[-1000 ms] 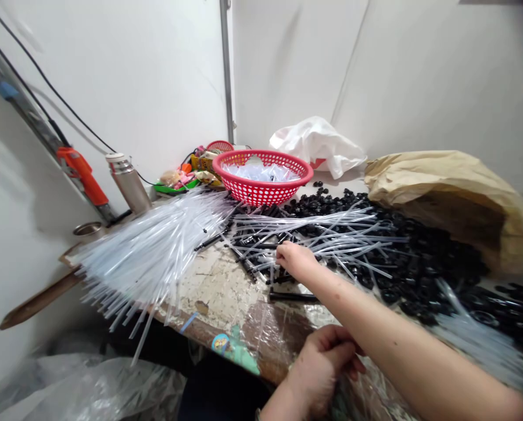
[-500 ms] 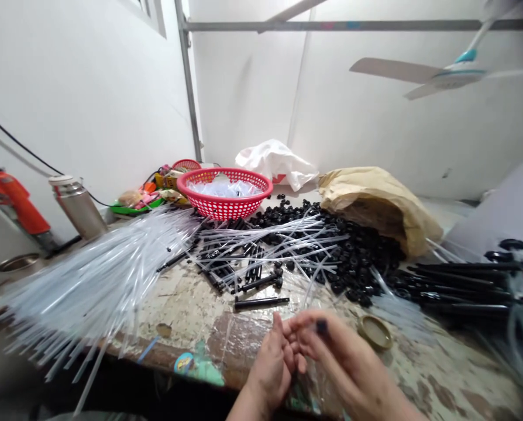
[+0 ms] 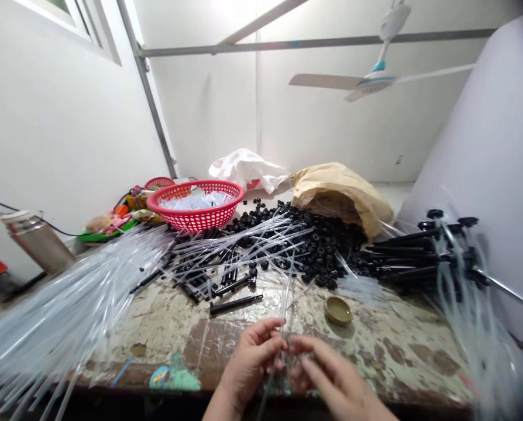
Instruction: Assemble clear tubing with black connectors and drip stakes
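My left hand (image 3: 251, 361) is closed, thumb against fingers, around a thin clear plastic tube (image 3: 284, 301) that stands up above the fingertips and runs down below them. Close beside it is my right hand (image 3: 331, 377), its fingers bent toward the tube and smeared by motion; whether it grips anything I cannot make out. Just beyond the hands a black plastic rod (image 3: 236, 304) lies on the worn table (image 3: 169, 327). Further back are more black rods and loose clear tubes (image 3: 244, 240), beside a heap of small black caps (image 3: 327, 251).
A large bundle of clear tubes (image 3: 81, 298) covers the left side. Behind stand a red basket (image 3: 195, 219) and a brown paper bag (image 3: 344, 181). A small round dish (image 3: 338, 310) sits right of centre. Black rods with tubes (image 3: 406, 257) are stacked at right, below a fan (image 3: 375, 82).
The view has swung to the right. A clear tube now rises from my left hand. The small dark piece seen at my right fingers is out of sight.
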